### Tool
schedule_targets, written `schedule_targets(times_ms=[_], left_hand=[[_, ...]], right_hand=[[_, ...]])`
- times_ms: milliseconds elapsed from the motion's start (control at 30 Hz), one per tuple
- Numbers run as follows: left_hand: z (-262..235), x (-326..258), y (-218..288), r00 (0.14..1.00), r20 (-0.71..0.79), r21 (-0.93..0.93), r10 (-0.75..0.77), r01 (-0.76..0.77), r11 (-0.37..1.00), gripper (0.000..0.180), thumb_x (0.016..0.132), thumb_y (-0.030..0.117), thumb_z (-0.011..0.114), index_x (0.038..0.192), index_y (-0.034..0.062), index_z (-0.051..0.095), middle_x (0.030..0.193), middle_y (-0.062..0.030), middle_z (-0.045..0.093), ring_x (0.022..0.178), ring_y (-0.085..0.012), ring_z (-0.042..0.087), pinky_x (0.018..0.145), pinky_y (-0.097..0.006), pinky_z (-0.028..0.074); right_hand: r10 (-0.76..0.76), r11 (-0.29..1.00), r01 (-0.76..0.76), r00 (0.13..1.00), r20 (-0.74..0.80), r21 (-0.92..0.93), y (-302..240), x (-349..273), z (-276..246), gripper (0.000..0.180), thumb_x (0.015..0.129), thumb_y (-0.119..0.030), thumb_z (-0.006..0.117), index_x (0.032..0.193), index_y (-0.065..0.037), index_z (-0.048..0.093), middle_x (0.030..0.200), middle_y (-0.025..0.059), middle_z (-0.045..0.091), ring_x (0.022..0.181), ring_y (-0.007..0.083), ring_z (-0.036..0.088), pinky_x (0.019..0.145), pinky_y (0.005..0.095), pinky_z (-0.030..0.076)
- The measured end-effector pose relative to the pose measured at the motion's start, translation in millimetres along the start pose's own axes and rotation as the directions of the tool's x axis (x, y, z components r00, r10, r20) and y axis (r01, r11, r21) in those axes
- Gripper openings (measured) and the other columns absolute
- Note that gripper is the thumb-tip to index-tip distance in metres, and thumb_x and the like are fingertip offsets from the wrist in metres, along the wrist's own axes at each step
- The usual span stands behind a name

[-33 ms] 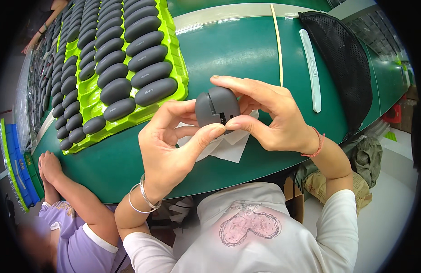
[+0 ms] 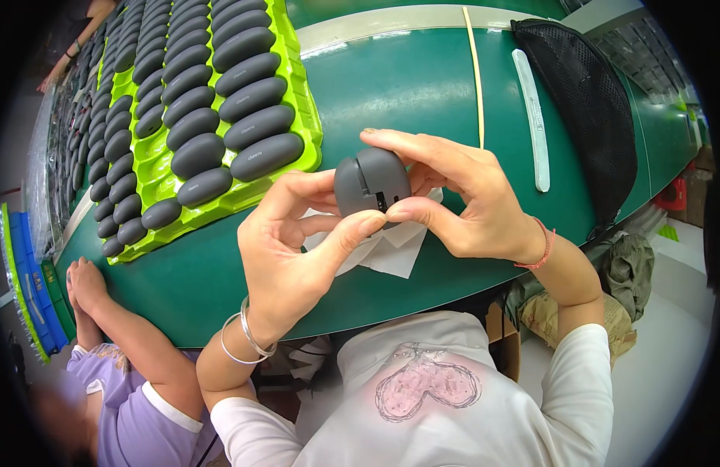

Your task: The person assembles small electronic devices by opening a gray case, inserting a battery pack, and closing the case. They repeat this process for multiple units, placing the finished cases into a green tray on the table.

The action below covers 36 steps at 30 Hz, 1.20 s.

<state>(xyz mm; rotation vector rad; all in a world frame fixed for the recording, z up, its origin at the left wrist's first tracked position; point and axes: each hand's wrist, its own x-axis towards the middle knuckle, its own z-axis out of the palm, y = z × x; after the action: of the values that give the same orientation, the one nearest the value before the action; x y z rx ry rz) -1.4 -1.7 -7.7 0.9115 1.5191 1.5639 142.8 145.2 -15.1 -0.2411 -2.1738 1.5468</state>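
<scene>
I hold a dark grey mouse-shaped shell (image 2: 371, 183) up over the green table (image 2: 391, 86) with both hands. My left hand (image 2: 290, 249) pinches its lower front, with the thumb pressed at a slot. Its top and right side sit in the fingers of my right hand (image 2: 469, 202). White paper sheets (image 2: 391, 253) lie on the table just beneath the hands. To the left, a bright green tray (image 2: 297, 93) carries several rows of similar grey shells (image 2: 258, 124).
More trays of grey shells run along the far left (image 2: 103, 140). A thin yellow stick (image 2: 475, 70), a white strip (image 2: 531, 117) and a black mesh bag (image 2: 586, 101) lie at the right. A person in purple (image 2: 126, 373) sits at lower left beside blue crates (image 2: 29, 288).
</scene>
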Motion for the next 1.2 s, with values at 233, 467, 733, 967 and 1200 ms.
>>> schedule_targets(times_ms=[233, 467, 733, 967, 1200], left_hand=[[0, 3, 1, 0.999, 0.038, -0.050, -0.024, 0.026, 0.998, 0.036, 0.078, -0.001, 0.075, 0.109, -0.0075, 0.057, 0.100, -0.0138, 0.066, 0.089, -0.0147, 0.064, 0.079, -0.029, 0.056], [-6, 5, 2, 0.994, 0.063, -0.052, -0.094, 0.097, 0.994, 0.034, 0.080, 0.000, 0.074, 0.109, -0.0078, 0.058, 0.099, -0.0136, 0.067, 0.089, -0.0145, 0.064, 0.079, -0.028, 0.055], [-6, 6, 6, 0.985, 0.065, -0.175, -0.162, 0.171, 0.970, 0.033, 0.082, 0.001, 0.073, 0.111, -0.0074, 0.058, 0.099, -0.0134, 0.067, 0.089, -0.0144, 0.064, 0.079, -0.028, 0.054], [-5, 4, 2, 0.997, 0.063, -0.042, -0.043, 0.046, 0.998, 0.034, 0.081, -0.001, 0.072, 0.111, -0.0085, 0.058, 0.099, -0.0132, 0.067, 0.089, -0.0151, 0.065, 0.080, -0.028, 0.054], [-5, 3, 2, 0.998, 0.063, -0.004, -0.003, 0.003, 1.000, 0.031, 0.081, -0.001, 0.072, 0.109, -0.0088, 0.059, 0.098, -0.0131, 0.067, 0.087, -0.0147, 0.065, 0.080, -0.028, 0.054]], right_hand=[[0.042, 0.994, -0.046, 0.998, 0.038, 0.097, 1, 1, -1, 0.054, 0.078, -0.001, 0.071, 0.129, -0.002, 0.054, 0.103, 0.0149, 0.065, 0.074, 0.0169, 0.067, 0.066, 0.0274, 0.055], [-0.001, 1.000, 0.001, 0.999, 0.036, -0.019, 5, 1, 2, 0.059, 0.078, -0.002, 0.072, 0.133, -0.005, 0.052, 0.097, 0.0102, 0.063, 0.076, 0.0122, 0.064, 0.067, 0.0240, 0.055], [0.294, 0.904, -0.317, 0.948, 0.122, 0.286, -5, 2, -1, 0.057, 0.080, -0.001, 0.071, 0.134, -0.002, 0.050, 0.098, 0.0084, 0.063, 0.078, 0.0102, 0.064, 0.065, 0.0238, 0.054], [0.067, 0.989, -0.076, 0.995, 0.073, 0.129, 4, 1, 1, 0.058, 0.080, -0.004, 0.072, 0.133, -0.003, 0.051, 0.100, 0.0091, 0.061, 0.081, 0.0109, 0.063, 0.070, 0.0245, 0.054], [0.033, 0.997, -0.037, 0.997, 0.069, 0.061, 2, 2, 4, 0.060, 0.078, -0.006, 0.074, 0.133, -0.004, 0.051, 0.102, 0.0092, 0.060, 0.084, 0.0117, 0.062, 0.071, 0.0250, 0.055]])
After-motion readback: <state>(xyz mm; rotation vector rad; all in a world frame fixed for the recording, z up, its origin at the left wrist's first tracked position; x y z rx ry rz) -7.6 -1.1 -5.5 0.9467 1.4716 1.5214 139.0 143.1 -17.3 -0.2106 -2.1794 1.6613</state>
